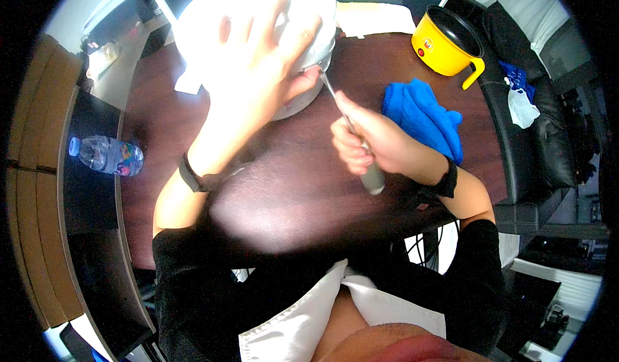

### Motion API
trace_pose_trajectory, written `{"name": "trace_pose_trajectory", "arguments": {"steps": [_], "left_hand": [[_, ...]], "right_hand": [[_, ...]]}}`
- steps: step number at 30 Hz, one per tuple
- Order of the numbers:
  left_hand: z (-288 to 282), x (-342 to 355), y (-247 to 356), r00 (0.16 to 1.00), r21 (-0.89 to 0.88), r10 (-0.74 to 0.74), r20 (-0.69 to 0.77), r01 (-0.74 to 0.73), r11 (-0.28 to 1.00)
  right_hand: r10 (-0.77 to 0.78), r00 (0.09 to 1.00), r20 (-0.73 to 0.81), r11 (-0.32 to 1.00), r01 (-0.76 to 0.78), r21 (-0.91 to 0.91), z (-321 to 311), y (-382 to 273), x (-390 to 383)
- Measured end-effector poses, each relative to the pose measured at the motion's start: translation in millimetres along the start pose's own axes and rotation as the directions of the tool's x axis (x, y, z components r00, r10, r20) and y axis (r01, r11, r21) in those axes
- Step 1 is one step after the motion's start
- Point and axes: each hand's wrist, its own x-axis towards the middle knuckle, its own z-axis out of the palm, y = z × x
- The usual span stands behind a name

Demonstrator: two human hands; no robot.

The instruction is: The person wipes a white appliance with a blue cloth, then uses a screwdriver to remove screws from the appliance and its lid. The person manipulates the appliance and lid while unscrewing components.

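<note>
A round white appliance (303, 10), washed out by glare so its kind is hard to tell, stands at the far middle of the dark wooden table (290, 188). My left hand (264, 52) lies over it with fingers spread, the thumb along its right side. In my right hand (371, 136) is a screwdriver (372, 180), its grey handle inside the closed fingers. Its thin metal shaft slants up and left, the tip at the appliance's side close to my left thumb. Whether the tip touches a screw cannot be made out.
A blue cloth (422, 117) lies crumpled right of my right hand. Behind it stands a yellow pot (445, 46) with a black inside. Paper (377, 19) lies at the back. At the left edge a water bottle (106, 156) rests on its side. A black sofa (538, 149) borders the right.
</note>
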Motion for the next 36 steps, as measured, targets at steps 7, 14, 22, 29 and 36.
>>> {"name": "trace_pose_trajectory", "arguments": {"steps": [7, 14, 22, 29, 36], "left_hand": [[-3, 3, 6, 0.999, 0.000, -0.005, -0.036, 0.005, 1.000], [0, 1, 3, 1.000, -0.021, -0.013, -0.023, 0.013, 1.000], [-8, -2, 3, 0.994, -0.147, -0.041, 0.102, 0.056, 0.988], [-4, -3, 2, 0.996, -0.169, -0.031, 0.078, 0.044, 0.985], [-4, -2, 2, 0.996, -0.191, -0.033, 0.078, 0.047, 0.980]], "right_hand": [[-0.838, 0.528, -0.140, 0.099, -0.105, -0.990, -15, -16, -20], [-0.853, 0.509, -0.113, -0.023, -0.253, -0.967, -13, -29, -16], [-0.829, 0.544, -0.129, -0.031, -0.274, -0.961, -13, -35, -18], [-0.827, 0.549, -0.125, -0.021, -0.252, -0.967, -15, -32, -16], [-0.825, 0.546, -0.149, -0.010, -0.277, -0.961, -12, -34, -19]]}}
